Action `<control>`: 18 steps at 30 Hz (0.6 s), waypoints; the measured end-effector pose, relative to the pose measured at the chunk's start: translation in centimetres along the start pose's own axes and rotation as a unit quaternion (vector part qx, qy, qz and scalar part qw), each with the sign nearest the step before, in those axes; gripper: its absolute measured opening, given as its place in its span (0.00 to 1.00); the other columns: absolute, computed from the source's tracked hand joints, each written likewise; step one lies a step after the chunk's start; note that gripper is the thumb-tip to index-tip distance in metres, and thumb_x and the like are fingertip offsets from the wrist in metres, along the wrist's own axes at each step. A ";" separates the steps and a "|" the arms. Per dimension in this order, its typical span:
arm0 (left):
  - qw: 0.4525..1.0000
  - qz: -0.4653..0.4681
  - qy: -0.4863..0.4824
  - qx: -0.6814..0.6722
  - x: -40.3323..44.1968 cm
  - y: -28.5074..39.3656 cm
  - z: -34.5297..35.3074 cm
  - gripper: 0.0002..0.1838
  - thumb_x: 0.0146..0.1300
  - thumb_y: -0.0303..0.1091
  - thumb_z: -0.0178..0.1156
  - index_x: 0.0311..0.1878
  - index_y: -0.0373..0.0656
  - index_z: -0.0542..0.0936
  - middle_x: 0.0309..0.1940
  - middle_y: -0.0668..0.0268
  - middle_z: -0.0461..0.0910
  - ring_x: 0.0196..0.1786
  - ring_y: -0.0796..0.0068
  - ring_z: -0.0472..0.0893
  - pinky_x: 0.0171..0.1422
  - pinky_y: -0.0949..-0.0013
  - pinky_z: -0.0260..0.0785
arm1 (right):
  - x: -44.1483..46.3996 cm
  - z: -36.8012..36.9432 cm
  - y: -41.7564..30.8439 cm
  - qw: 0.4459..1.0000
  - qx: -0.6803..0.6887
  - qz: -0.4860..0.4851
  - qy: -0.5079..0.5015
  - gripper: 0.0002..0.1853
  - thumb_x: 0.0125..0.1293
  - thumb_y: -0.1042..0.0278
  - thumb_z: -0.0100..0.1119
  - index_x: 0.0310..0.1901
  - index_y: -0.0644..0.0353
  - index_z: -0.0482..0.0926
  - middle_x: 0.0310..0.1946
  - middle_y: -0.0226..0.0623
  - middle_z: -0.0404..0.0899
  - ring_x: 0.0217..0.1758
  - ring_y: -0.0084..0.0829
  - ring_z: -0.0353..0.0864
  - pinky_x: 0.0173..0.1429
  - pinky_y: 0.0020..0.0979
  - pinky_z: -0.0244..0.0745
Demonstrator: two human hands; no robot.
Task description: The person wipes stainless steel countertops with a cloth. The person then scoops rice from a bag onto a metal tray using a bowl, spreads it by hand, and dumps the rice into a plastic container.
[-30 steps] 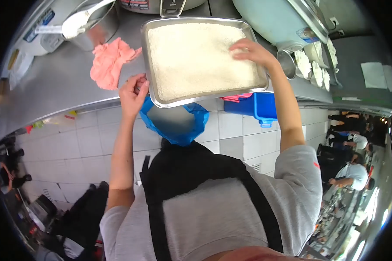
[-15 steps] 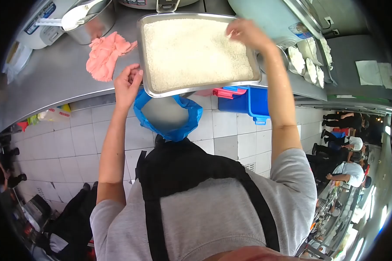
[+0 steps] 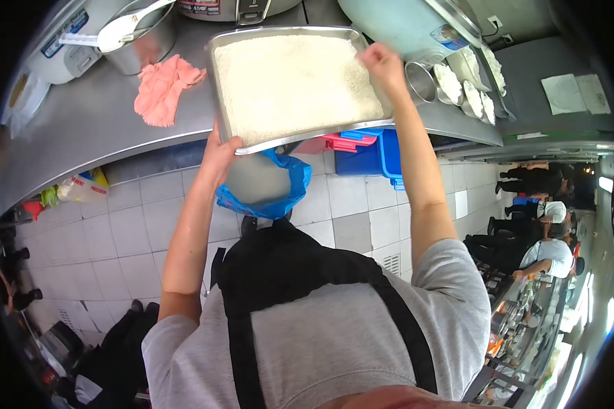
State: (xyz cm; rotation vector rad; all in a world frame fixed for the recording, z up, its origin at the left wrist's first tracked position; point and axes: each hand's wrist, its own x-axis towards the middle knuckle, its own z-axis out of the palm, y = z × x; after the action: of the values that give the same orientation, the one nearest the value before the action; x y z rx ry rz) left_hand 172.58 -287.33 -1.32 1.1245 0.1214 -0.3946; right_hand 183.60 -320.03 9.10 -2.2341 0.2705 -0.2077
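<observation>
Head camera: left hand (image 3: 220, 154) closed on metal tray (image 3: 307, 138), apparently to steady it. Right hand (image 3: 385, 68) by far corner; grip, I cannot tell.

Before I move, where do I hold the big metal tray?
Take the tray by its rim at both short ends, one hand from each side. It's long and holds pale grains, so that should keep it level. The left hand has the near left corner.

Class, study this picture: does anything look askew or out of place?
The metal tray is askew, its near-left corner jutting past the counter above an open blue bag, which looks precarious.
</observation>
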 end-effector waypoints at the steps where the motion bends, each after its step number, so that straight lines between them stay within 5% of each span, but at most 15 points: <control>1: 1.000 0.002 -0.005 0.004 -0.4 -0.3 -0.3 0.33 0.51 0.18 0.45 0.63 0.43 0.52 0.52 0.55 0.67 0.50 0.61 0.73 0.48 0.62 0.72 | -1.0 0.1 0.6 0.984 -0.090 -0.091 -0.126 0.12 0.46 0.59 0.65 0.30 0.56 0.78 0.33 0.32 0.78 0.40 0.30 0.74 0.46 0.30 0.66; 2: 1.000 0.004 -0.004 -0.016 -0.8 -0.6 -0.5 0.33 0.50 0.17 0.45 0.63 0.43 0.53 0.52 0.56 0.67 0.51 0.63 0.73 0.50 0.63 0.71 | -2.0 0.2 1.3 0.935 -0.179 -0.180 -0.249 0.12 0.47 0.61 0.65 0.31 0.57 0.78 0.34 0.30 0.78 0.38 0.29 0.74 0.45 0.30 0.67; 4: 0.999 0.009 -0.004 -0.036 -1.8 -1.1 -0.8 0.34 0.49 0.16 0.45 0.63 0.43 0.53 0.52 0.57 0.68 0.52 0.65 0.72 0.51 0.64 0.70 | -2.7 -0.8 3.0 0.911 -0.154 -0.273 -0.268 0.13 0.49 0.61 0.64 0.35 0.58 0.78 0.31 0.31 0.78 0.34 0.28 0.74 0.41 0.28 0.68; 6: 0.996 0.009 -0.002 -0.086 -2.9 -1.6 -1.1 0.34 0.48 0.14 0.44 0.62 0.43 0.55 0.52 0.60 0.67 0.53 0.68 0.71 0.53 0.65 0.68 | -2.0 -2.6 5.3 0.994 0.049 -0.040 -0.088 0.13 0.52 0.60 0.61 0.36 0.57 0.78 0.31 0.32 0.79 0.33 0.26 0.74 0.40 0.28 0.69; 9: 0.998 0.002 -0.009 -0.066 -4.3 -2.1 -1.7 0.34 0.48 0.14 0.46 0.62 0.44 0.56 0.52 0.61 0.68 0.52 0.69 0.71 0.52 0.67 0.67 | -1.9 -3.1 11.0 0.988 -0.100 0.083 0.078 0.13 0.60 0.57 0.55 0.38 0.59 0.78 0.37 0.32 0.78 0.36 0.24 0.75 0.42 0.26 0.70; 10: 0.998 -0.003 -0.003 -0.057 -4.7 -2.2 -2.0 0.34 0.48 0.15 0.46 0.62 0.43 0.56 0.52 0.61 0.68 0.51 0.68 0.71 0.53 0.67 0.65 | -2.5 -3.0 12.3 0.988 -0.095 0.088 0.086 0.13 0.60 0.57 0.55 0.38 0.59 0.78 0.37 0.32 0.78 0.36 0.24 0.75 0.42 0.26 0.70; 12: 0.999 -0.016 -0.006 -0.046 -5.7 -2.3 -2.2 0.34 0.48 0.15 0.46 0.62 0.43 0.55 0.52 0.61 0.67 0.51 0.69 0.71 0.53 0.67 0.65 | -5.8 -2.0 12.3 0.950 0.238 0.200 -0.011 0.17 0.63 0.54 0.50 0.37 0.63 0.78 0.33 0.33 0.78 0.35 0.25 0.75 0.41 0.29 0.70; 18: 0.994 -0.080 -0.071 0.018 -8.4 -3.2 -1.6 0.36 0.46 0.15 0.48 0.62 0.42 0.55 0.52 0.62 0.68 0.53 0.70 0.70 0.57 0.68 0.62 | -16.3 -5.8 14.5 0.919 0.303 0.254 -0.019 0.19 0.64 0.54 0.48 0.42 0.63 0.76 0.37 0.34 0.78 0.39 0.23 0.74 0.45 0.27 0.69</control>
State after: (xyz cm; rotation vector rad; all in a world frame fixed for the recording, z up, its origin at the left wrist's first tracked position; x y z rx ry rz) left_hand 163.77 -284.99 -2.32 1.1223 0.0801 -0.6197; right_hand 164.71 -328.90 0.47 -1.4923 0.6564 0.0362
